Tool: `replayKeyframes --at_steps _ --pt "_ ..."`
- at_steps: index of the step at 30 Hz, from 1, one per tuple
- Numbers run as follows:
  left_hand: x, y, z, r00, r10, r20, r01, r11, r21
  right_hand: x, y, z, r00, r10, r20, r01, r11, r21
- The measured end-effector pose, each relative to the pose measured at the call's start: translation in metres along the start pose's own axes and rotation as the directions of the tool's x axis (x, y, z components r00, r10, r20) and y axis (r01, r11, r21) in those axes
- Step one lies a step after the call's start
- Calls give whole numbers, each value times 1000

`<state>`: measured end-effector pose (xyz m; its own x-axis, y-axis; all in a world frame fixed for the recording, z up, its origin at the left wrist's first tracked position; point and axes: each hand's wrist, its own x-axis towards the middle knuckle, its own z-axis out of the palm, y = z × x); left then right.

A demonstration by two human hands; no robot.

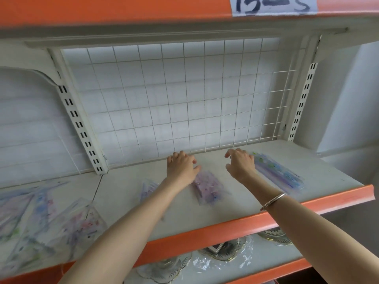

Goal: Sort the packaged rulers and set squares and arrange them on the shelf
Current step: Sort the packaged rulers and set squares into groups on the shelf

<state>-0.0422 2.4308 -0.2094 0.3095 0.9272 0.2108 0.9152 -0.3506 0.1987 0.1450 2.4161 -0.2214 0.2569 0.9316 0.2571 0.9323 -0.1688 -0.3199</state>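
- Left hand [180,167] sits just in front of the wire grid [184,99], at its lower edge and a little left of its middle; the fingers are loosely bent and spread, gripping nothing; whether they touch the board cannot be told.
- Right hand [241,165] is in front of the grid's right half; fingers relaxed and apart, nothing held; a silver bracelet [272,201] circles the wrist.
- Purple packet [207,187] lies flat on the shelf [119,187] in front of the grid's middle, between the two forearms. Its far corner is just by the heel of the left hand; contact is unclear.
- Long ruler packets [279,173] lie flat in front of the grid's right end, just beside the right hand, set at an angle to the grid.
- Small clear packet [148,190] in front of the grid's left part, partly hidden by the left forearm.
- Loose pile of packets [41,222] well left of the grid, past the slotted upright [82,128]; overlapping and blurred — rulers or set squares, hard to say.
- Paper label [272,5] above the grid's right part, on an orange strip; handwritten.
- Round patterned pieces [221,253] in clear plastic, one level below the grid.
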Motion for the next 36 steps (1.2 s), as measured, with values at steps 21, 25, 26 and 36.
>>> replayKeyframes --at_steps 21,25,26,36 --pt "-148 -258 -99 924 -374 -81 376 926 21 -73 -302 68 862 -486 141 464 871 162" --pt "-170 -297 -109 909 -409 -86 412 911 23 -89 -340 78 834 -524 174 494 849 188" --pt "-175 -306 -110 906 -413 -89 416 909 20 -93 -348 81 827 -532 182 500 844 194" --pt "-203 -367 -119 913 -406 -34 407 911 71 -116 -399 101 752 -594 288 539 804 251"
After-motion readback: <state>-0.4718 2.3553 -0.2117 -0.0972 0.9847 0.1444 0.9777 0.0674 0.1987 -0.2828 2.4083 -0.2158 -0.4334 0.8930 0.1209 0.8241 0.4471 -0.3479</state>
